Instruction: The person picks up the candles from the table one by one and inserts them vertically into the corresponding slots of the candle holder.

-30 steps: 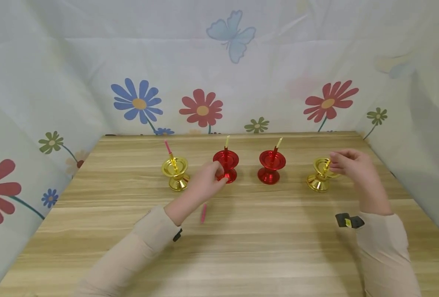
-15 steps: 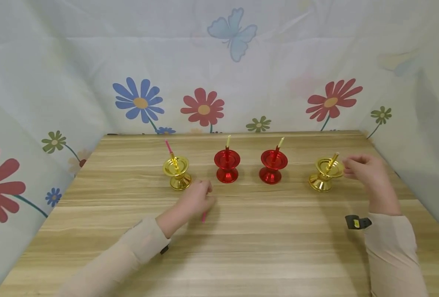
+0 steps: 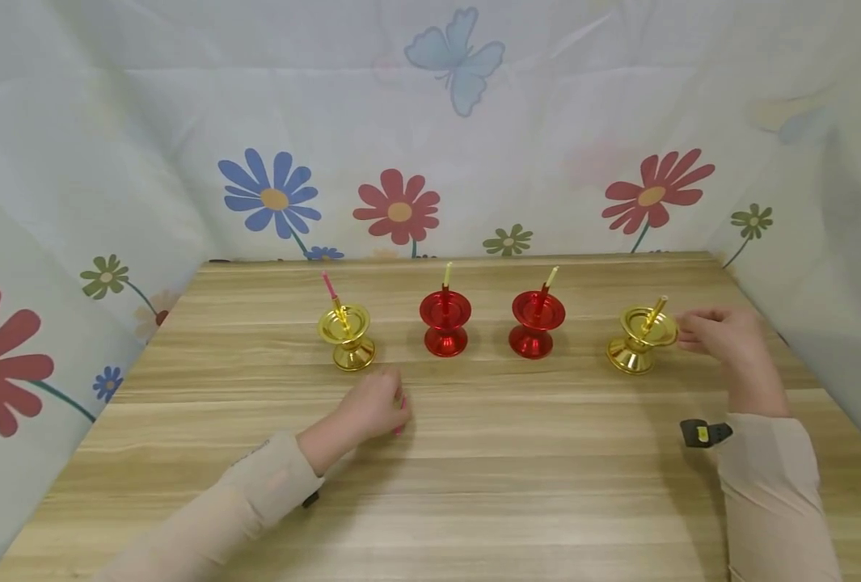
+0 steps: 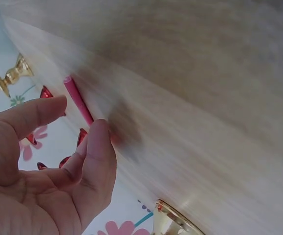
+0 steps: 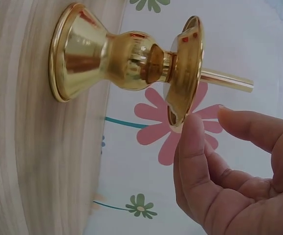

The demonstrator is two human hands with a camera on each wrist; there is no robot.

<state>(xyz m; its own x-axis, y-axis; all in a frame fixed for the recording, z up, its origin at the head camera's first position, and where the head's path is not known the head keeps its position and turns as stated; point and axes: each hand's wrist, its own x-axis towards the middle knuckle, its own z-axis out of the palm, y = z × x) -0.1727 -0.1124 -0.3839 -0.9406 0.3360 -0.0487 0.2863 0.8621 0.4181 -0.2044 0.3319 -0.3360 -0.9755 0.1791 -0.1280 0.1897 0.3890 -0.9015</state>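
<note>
A pink candle [image 4: 78, 100] lies on the wooden table, partly hidden by my left hand [image 3: 366, 406] in the head view. In the left wrist view, thumb and forefinger stand apart on either side of the candle, and no grip on it shows. My right hand [image 3: 724, 335] is beside the rightmost gold candle holder [image 3: 639, 339], whose tube [image 5: 229, 80] has no candle in it. Its fingertips are at the dish rim, seemingly touching it; its thumb stands apart from them.
Two red candle holders [image 3: 445, 325] with pale yellow candles stand mid-table. At left is a gold candle holder [image 3: 350, 338] with a pink candle upright in it. A flowered cloth [image 3: 546, 121] hangs behind the table [image 3: 510, 485].
My left hand has come from near the left red candle holder down and left to the lying pink candle. My right hand has drawn back rightward from the gold holder's tube to its rim.
</note>
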